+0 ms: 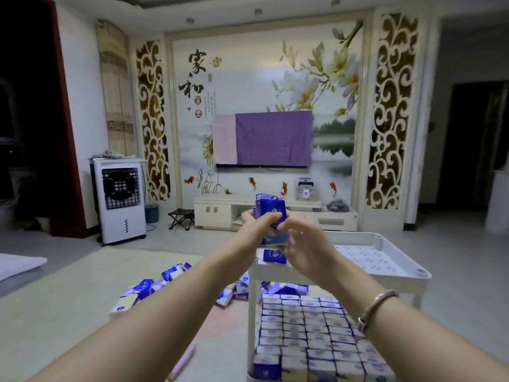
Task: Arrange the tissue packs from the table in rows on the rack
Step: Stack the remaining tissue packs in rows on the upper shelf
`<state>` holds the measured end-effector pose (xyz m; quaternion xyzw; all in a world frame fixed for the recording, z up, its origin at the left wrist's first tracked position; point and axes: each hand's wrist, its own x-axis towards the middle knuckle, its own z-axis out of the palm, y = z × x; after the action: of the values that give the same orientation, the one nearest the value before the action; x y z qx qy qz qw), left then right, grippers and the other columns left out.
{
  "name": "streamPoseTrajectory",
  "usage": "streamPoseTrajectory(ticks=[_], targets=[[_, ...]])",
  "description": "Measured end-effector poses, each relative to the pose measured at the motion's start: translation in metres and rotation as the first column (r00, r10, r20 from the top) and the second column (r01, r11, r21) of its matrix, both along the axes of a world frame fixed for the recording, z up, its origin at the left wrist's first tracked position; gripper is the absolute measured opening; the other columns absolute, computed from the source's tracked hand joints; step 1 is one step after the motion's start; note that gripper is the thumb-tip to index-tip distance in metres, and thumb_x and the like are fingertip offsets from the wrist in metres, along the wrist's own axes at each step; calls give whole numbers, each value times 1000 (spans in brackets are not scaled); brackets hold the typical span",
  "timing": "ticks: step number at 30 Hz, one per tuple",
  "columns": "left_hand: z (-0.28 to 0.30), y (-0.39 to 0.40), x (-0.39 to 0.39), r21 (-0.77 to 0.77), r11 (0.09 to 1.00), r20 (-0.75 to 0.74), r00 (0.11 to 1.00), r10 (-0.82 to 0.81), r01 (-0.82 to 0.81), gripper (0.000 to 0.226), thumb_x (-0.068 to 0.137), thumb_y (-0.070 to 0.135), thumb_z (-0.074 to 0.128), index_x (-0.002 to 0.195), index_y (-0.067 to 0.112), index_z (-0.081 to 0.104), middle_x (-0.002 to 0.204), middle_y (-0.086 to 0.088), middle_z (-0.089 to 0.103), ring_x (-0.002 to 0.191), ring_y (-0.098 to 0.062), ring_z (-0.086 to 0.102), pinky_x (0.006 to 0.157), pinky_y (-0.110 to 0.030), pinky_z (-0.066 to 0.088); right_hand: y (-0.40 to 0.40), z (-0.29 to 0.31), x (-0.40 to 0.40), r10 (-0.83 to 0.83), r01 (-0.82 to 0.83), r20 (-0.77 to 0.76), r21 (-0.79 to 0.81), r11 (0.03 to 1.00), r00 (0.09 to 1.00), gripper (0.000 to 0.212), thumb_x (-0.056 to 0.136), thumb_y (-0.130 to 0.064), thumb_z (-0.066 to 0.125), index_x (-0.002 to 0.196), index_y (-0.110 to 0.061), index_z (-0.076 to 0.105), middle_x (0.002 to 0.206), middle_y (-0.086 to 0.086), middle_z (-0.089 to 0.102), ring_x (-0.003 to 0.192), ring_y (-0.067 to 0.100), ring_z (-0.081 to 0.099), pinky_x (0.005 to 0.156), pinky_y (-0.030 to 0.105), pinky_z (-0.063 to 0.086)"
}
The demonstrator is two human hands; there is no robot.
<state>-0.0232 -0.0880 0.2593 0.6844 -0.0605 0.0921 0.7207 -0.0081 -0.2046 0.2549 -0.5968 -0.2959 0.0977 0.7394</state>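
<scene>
Both hands are raised in front of me over the white rack's top tray. My left hand grips a stack of blue tissue packs from the left, and my right hand holds the same stack from the right and below. One blue pack lies on the top tray near its left edge. The rack's lower shelf is filled with rows of packs. More loose packs lie scattered on the low table to the left.
A pink pen-like object lies on the table near me. Beyond stand a white TV cabinet, a covered TV, a white air cooler and a small folding stool.
</scene>
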Motion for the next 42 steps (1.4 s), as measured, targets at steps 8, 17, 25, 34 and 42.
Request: streamPoseTrajectory(ticks=[8, 17, 25, 34, 42], targets=[[-27, -1, 28, 560, 829, 144, 985, -94, -3, 47, 86, 44, 59, 129, 28, 50, 144, 9, 23, 143, -9, 8, 116, -37, 14, -34, -29, 33, -230, 252, 124, -216, 943, 965, 66, 65, 4, 67, 126, -16, 50, 113, 6, 66, 103, 16, 64, 83, 25, 52], [-41, 15, 34, 639, 770, 20, 1000, -4, -9, 90, 62, 61, 57, 144, 34, 32, 158, -2, 15, 147, -24, 10, 117, -52, 16, -18, -32, 29, -195, 305, 263, -494, 814, 945, 61, 82, 1, 56, 135, -23, 39, 126, -5, 56, 112, 6, 54, 83, 15, 46], [-36, 20, 32, 536, 839, -149, 989, -21, 98, 62, 70, 26, 60, 127, 26, 39, 128, -7, 51, 116, -20, 52, 98, -33, 45, -15, -24, 32, -258, 299, 153, -552, 778, 954, 36, 83, 6, 45, 112, -14, 55, 109, 5, 62, 95, 14, 58, 82, 27, 51], [-35, 23, 38, 368, 918, -211, 975, -71, 146, 69, 62, 12, 51, 128, 26, 39, 115, 4, 59, 109, -15, 56, 88, -30, 44, -3, -5, 41, -401, 291, -221, -403, 868, 889, 65, 99, -53, 23, 147, -9, 27, 156, 11, 26, 144, 24, 22, 118, 38, 19], [-36, 25, 40, 348, 921, -186, 976, -116, 176, 68, 55, 13, 43, 121, 29, 49, 117, -3, 63, 109, -19, 59, 91, -31, 46, 29, -16, 72, -391, 270, -402, -326, 906, 828, 63, 96, -57, 27, 97, -8, 67, 65, 7, 71, 56, 21, 67, 51, 29, 56]])
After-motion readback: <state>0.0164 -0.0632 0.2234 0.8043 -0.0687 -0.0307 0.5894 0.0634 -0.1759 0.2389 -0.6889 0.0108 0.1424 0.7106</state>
